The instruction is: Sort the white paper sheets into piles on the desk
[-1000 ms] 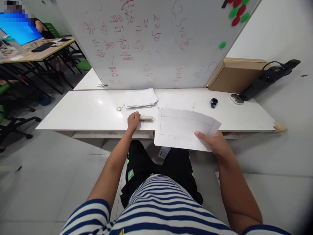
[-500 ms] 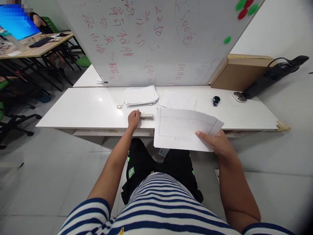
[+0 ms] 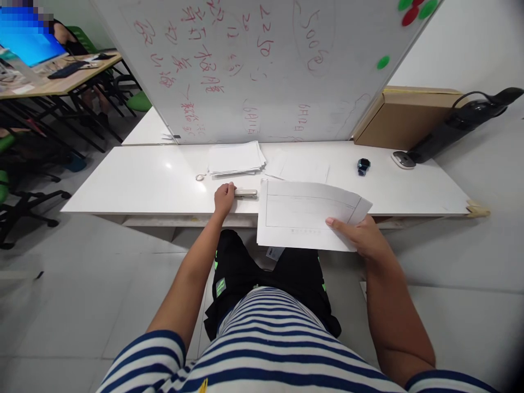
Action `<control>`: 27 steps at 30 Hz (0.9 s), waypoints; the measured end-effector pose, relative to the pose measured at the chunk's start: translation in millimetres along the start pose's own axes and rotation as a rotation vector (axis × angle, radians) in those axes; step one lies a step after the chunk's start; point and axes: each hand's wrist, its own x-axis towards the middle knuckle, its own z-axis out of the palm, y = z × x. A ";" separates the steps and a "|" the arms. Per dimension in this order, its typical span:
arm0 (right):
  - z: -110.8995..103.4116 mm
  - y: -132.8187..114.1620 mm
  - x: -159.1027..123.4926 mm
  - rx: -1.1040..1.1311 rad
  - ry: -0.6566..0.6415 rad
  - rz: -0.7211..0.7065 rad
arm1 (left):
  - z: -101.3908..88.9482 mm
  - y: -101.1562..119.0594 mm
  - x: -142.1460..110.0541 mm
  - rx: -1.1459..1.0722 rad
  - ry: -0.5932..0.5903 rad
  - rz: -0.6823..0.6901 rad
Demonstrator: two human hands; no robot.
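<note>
My left hand [image 3: 225, 199] is closed around one end of a light-coloured stapler [image 3: 246, 194] at the front of the white desk [image 3: 135, 185]. The stapler's free end points right, a little short of the paper's left edge. In my right hand [image 3: 364, 236] is a sheaf of printed paper sheets [image 3: 303, 213], gripped at its right side with the thumb on top. The sheets stick out over the desk's front edge, and their far right corner bends. Behind them lie a stack of papers [image 3: 235, 158] and some flat loose sheets [image 3: 301, 165].
A whiteboard [image 3: 278, 71] with red writing stands at the back of the desk. To the right are a watch [image 3: 363, 166], a mouse [image 3: 403, 159], a cardboard box [image 3: 409, 120] and a black bottle [image 3: 458, 128]. A small ring-shaped item [image 3: 200, 177] lies left of the stack.
Almost nothing differs. The view has shifted slightly; both hands keep their hold on the stapler and the sheets.
</note>
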 end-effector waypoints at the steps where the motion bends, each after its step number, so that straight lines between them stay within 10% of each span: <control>1: 0.2 0.7 0.3 -0.002 0.001 0.004 | 0.0 0.0 0.0 0.002 0.000 -0.001; 15: 6.2 16.0 14.6 -0.014 0.013 0.035 | -0.9 2.5 -1.3 0.029 -0.002 0.029; 27: 141.6 -35.6 229.1 0.201 -0.051 -0.061 | 1.4 9.7 0.9 0.143 -0.078 0.122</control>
